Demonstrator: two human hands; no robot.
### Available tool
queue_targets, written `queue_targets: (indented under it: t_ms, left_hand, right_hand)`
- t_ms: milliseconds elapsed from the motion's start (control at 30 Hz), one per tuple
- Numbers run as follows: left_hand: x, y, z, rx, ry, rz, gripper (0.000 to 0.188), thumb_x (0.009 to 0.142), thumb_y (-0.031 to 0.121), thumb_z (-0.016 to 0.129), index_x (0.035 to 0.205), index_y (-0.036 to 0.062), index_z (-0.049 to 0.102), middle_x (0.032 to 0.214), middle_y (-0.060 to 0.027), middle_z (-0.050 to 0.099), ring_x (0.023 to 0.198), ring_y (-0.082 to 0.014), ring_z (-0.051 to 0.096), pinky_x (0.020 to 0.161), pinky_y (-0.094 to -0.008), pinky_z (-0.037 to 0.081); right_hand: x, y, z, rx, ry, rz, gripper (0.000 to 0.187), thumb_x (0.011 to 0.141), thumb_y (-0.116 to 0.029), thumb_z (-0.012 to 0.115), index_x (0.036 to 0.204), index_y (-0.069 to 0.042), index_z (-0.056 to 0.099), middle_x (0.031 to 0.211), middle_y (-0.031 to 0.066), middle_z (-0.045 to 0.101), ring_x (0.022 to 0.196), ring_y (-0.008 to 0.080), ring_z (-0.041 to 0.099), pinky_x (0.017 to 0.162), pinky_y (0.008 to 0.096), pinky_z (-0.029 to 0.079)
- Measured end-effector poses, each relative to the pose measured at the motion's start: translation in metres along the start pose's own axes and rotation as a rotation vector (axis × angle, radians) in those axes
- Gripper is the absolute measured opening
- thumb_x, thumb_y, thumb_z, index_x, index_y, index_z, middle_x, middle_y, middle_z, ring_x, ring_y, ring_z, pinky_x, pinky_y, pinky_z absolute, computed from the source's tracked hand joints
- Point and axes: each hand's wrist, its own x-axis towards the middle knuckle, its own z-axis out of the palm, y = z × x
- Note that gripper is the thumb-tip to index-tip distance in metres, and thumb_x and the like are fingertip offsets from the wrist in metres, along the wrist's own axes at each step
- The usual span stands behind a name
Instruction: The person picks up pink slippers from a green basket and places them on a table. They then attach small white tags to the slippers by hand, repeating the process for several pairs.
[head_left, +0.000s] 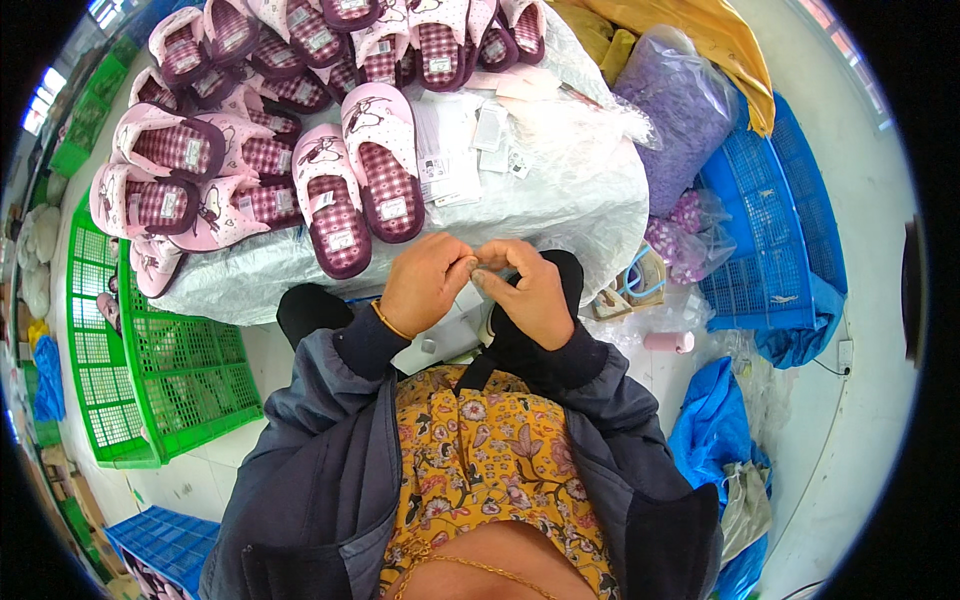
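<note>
Two hands meet at the near edge of the counter (575,205): the left hand (425,288) and the right hand (528,290) are together at the thumbs and fingertips. Whether something small is pinched between them I cannot tell, because the fingers cover the spot. They are held so closely probably because fine finger work needs both.

One pair of pink slippers (386,185) with checked plum insoles lies on the counter, near its front edge, just beyond the left hand and apart from it. Both open heels face the near side, perhaps so that they are easy to pick up. A heap of similar slippers (180,148) fills the left and far parts of the counter; piled in this way, they seem to save space. Several white paper cards (490,128) lie around the middle of the counter, and pale plastic sheeting (240,280) covers its top, likely to keep the fabric clean.

To the left of the counter stands a green mesh crate (195,370). To its right are a clear bag of purple material (672,105) and a blue mesh crate (750,220), maybe kept there within reach.
</note>
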Motion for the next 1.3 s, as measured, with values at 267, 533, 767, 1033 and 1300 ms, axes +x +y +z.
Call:
queue_targets:
  t_ms: [267,533,767,1033,1300]
  left_hand:
    - [0.029,-0.006,0.014,-0.121,-0.124,-0.05,0.014,0.092,0.015,0.06,0.095,0.0012,0.063,0.085,-0.0134,0.059,0.077,-0.0317,0.056,0.069,-0.0376,0.045]
    - [0.122,-0.042,0.052,0.45,-0.021,0.286,0.024,0.084,0.01,0.062,0.107,0.0083,0.068,0.088,-0.0109,0.057,0.088,-0.0311,0.056,0.076,-0.0409,0.047]
    - [0.155,-0.051,0.058,0.583,-0.118,0.215,0.02,0.077,0.011,0.064,0.097,0.0119,0.069,0.088,-0.0099,0.057,0.091,-0.0306,0.057,0.075,-0.0413,0.049]
    - [0.169,-0.049,0.05,0.372,-0.029,0.15,0.016,0.073,0.016,0.072,0.086,0.011,0.066,0.089,-0.007,0.058,0.092,-0.0282,0.058,0.077,-0.0396,0.048]
    - [0.14,-0.014,0.01,-0.144,-0.106,-0.167,0.017,0.082,0.015,0.073,0.085,0.0031,0.061,0.076,-0.0018,0.059,0.07,-0.0112,0.052,0.067,-0.0263,0.043]
  right_hand:
    - [-0.002,0.018,-0.005,0.182,0.092,0.199,0.017,0.09,-0.007,0.066,0.105,0.0,0.062,0.086,0.0044,0.067,0.076,0.0087,0.06,0.069,0.0264,0.05]
    - [-0.012,0.04,-0.022,0.224,0.108,0.282,0.013,0.091,-0.005,0.064,0.104,0.0,0.063,0.086,0.0016,0.064,0.076,0.0075,0.056,0.07,0.0234,0.047]
    - [-0.014,0.054,-0.032,0.257,0.121,0.291,0.012,0.091,-0.006,0.065,0.102,0.0,0.063,0.086,0.0012,0.064,0.077,0.0068,0.056,0.07,0.0231,0.047]
    - [-0.01,0.052,-0.034,0.27,0.13,0.24,0.011,0.094,-0.006,0.063,0.103,-0.001,0.062,0.087,-0.0042,0.057,0.077,0.0043,0.051,0.07,0.02,0.044]
    - [0.004,0.029,-0.034,0.483,0.29,0.273,0.023,0.091,-0.007,0.066,0.112,0.001,0.059,0.087,0.0003,0.062,0.077,0.0055,0.055,0.069,0.0213,0.046]
